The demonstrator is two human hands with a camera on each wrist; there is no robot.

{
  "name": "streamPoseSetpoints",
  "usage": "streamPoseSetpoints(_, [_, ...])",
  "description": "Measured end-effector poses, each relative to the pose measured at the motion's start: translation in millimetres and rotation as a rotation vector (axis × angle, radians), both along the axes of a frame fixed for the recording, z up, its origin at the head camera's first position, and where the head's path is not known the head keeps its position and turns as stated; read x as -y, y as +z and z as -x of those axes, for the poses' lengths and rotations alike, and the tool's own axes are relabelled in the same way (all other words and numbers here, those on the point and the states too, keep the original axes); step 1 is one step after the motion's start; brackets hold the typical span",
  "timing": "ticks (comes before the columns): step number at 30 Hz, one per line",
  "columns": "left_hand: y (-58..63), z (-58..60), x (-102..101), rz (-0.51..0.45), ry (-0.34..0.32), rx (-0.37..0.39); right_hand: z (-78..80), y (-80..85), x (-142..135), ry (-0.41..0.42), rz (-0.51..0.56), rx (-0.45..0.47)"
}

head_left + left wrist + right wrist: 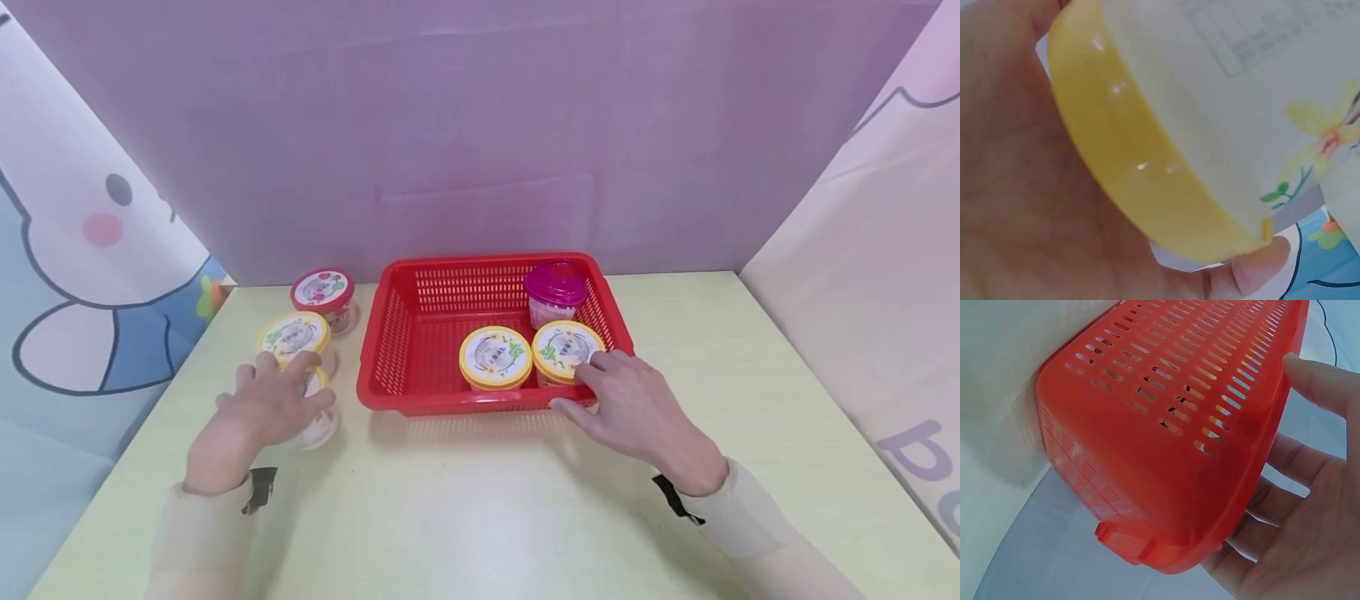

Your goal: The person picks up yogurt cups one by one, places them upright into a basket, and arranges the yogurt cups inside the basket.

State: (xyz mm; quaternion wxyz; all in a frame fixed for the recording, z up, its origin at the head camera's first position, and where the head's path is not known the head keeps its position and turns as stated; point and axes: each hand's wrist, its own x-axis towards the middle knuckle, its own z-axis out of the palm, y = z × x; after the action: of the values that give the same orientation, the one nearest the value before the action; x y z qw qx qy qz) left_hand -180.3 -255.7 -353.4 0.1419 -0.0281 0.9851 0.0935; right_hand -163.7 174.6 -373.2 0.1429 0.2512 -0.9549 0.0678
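Observation:
My left hand (258,408) grips a tub with a yellow lid (318,429) at the table's left side. In the left wrist view, its lid edge (1110,137) lies against my palm, with the thumb at the rim; a yellow flower shows on its white side. Just behind stands another yellow-lidded tub (294,333), and farther back a red-lidded tub (322,290). My right hand (637,408) holds the front right rim of a red basket (420,406), thumb outside and fingers over the rim, close to a yellow-lidded tub (566,348) inside.
Inside the basket, a second yellow-lidded tub (495,357) sits at the front, and a tub with a domed purple lid (556,283) at the back right. A purple cloth backdrop (480,142) rises behind the pale table (450,508), with printed cloths on both sides.

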Motion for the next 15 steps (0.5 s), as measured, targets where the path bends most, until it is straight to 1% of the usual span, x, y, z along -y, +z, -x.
streamPoseSetpoints(10, [8.5,-1.1,-9,-0.012,-0.024,-0.071,-0.1,1.5,1,-0.004,-0.005,0.009])
streamPoseSetpoints(15, [13.8,1.1,-14,-0.011,-0.047,-0.115,0.3,1.0,1,-0.003,-0.001,0.008])
